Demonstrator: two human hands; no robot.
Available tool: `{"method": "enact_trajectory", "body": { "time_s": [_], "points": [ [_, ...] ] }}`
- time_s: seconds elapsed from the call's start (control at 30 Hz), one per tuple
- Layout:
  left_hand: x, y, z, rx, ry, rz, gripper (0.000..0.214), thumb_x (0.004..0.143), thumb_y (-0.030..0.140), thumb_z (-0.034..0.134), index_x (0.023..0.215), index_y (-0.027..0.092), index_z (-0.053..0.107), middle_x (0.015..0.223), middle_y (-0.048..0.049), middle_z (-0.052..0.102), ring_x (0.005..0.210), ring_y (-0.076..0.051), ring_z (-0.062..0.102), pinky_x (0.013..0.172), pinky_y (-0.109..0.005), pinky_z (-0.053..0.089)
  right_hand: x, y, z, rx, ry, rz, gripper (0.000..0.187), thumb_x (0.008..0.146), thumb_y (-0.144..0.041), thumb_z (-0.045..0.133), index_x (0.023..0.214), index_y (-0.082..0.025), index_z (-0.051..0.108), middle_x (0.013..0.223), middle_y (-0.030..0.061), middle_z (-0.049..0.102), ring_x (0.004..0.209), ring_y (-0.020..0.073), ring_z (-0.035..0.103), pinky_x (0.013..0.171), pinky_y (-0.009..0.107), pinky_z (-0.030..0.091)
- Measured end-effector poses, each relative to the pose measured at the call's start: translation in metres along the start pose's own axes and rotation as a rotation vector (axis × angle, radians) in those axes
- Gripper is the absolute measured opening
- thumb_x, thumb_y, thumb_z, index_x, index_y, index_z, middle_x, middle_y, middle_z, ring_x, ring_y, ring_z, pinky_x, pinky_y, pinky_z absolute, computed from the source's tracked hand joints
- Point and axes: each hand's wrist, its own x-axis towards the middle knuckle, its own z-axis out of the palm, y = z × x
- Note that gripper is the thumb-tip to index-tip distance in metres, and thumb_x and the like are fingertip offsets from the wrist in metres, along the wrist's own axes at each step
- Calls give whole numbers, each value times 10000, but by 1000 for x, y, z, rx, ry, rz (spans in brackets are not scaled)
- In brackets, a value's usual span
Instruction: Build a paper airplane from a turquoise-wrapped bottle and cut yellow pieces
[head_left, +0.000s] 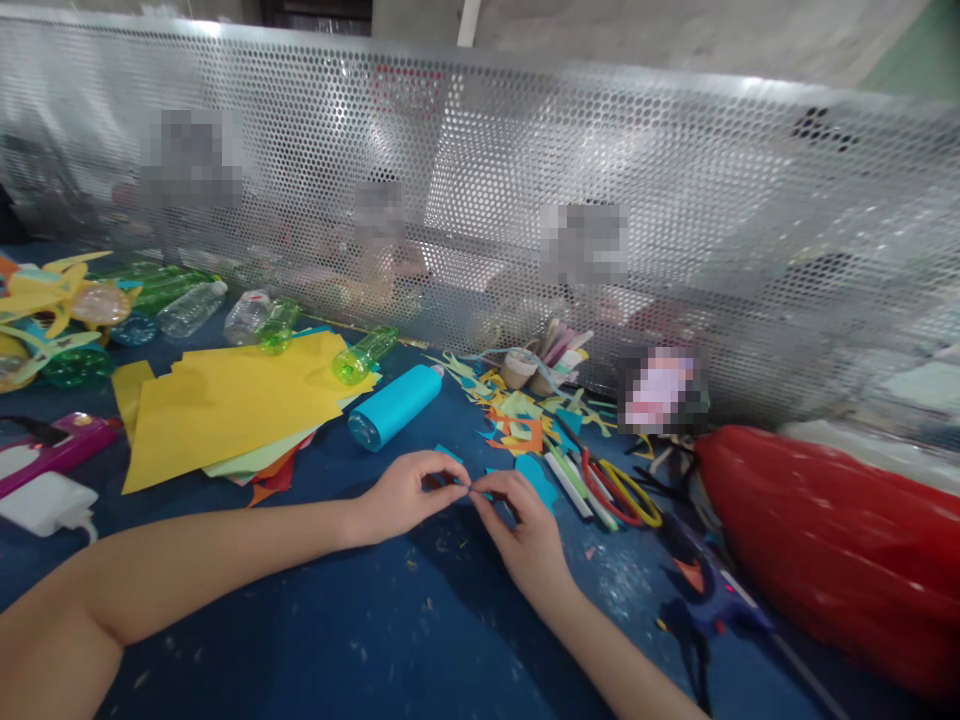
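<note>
Your bare left forearm (225, 560) lies nearest the camera, slanting over the blue counter (337, 630) to the meeting point of your hands. What looks like a tiny dark bit (471, 491) sits right between your fingertips, the left hand (409, 492) on one side and the right hand (529, 530) on the other, so neither is nearer. You can't tell its long axis; it is too small to make out.

Both your hands are pinched, thumb against finger, with the tips meeting at that bit and the palms well apart. Just beyond your left hand, a blue-wrapped bottle (397, 405) lies on its side, its base toward you and its neck pointing away to the right. Cut blue paper (536, 480) lies close behind your right hand's fingers; farther right of that hand lies a blue glue gun (712, 600), beside a red bag (832, 540).
</note>
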Motion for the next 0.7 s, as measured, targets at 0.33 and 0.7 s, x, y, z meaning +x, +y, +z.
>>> {"method": "enact_trajectory", "body": {
  "time_s": [0.33,0.7],
  "points": [
    [1,2,1,-156,44,-52,157,832,305,527,858,163,590,791,-9,574,636,-103,549,638,-228,473,-2,3,1,7,77,169,175,826,-378,549,870,-218,605,792,43,648,700,181,616,659,309,516],
    [2,-3,1,-296,96,-84,154,802,305,570,819,151,574,753,-4,547,671,-111,541,664,-247,483,-2,9,-1,6,119,132,149,844,-341,532,879,-223,616,868,54,654,824,194,623,749,332,517]
  ]
}}
